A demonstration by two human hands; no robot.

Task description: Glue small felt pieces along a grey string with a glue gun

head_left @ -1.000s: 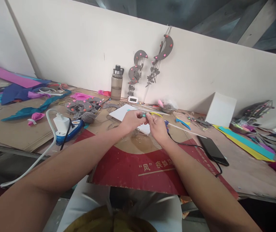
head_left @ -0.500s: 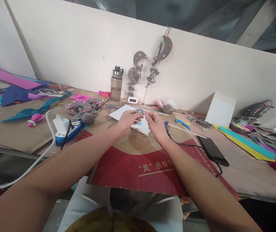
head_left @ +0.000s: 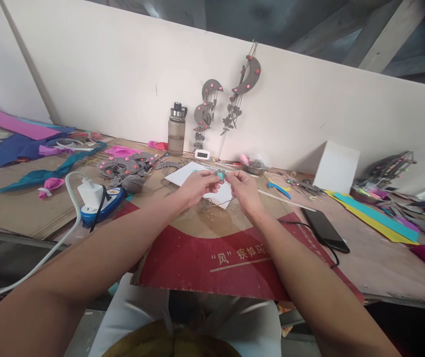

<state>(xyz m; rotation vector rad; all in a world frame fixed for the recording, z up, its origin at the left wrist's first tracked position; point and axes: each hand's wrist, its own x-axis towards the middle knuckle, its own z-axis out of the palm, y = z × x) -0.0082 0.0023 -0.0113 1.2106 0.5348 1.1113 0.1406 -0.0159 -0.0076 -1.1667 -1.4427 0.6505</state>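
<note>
My left hand (head_left: 200, 188) pinches a small grey felt piece with a teal patch (head_left: 221, 175) between thumb and fingertips. From the other side my right hand (head_left: 245, 190) closes thumb and forefinger on its grey edge. Both hands are held over a white sheet (head_left: 183, 174), which lies on the red and brown cardboard (head_left: 197, 263). Loose grey yarn (head_left: 207, 203) and light crumbs lie just below the fingers. The exact shape of the felt piece is too small and partly covered to make out.
A bottle (head_left: 176, 134) and a small digital clock (head_left: 202, 154) stand by the white wall. Grey moon-shaped hangings (head_left: 251, 77) are on that wall. To the left sit a blue power strip (head_left: 103, 208) and grey yarn (head_left: 133, 183); a phone (head_left: 324, 229) lies right.
Both hands have shifted slightly, and the teal patch now shows between the fingertips of my left hand. The whole view has moved a little.
</note>
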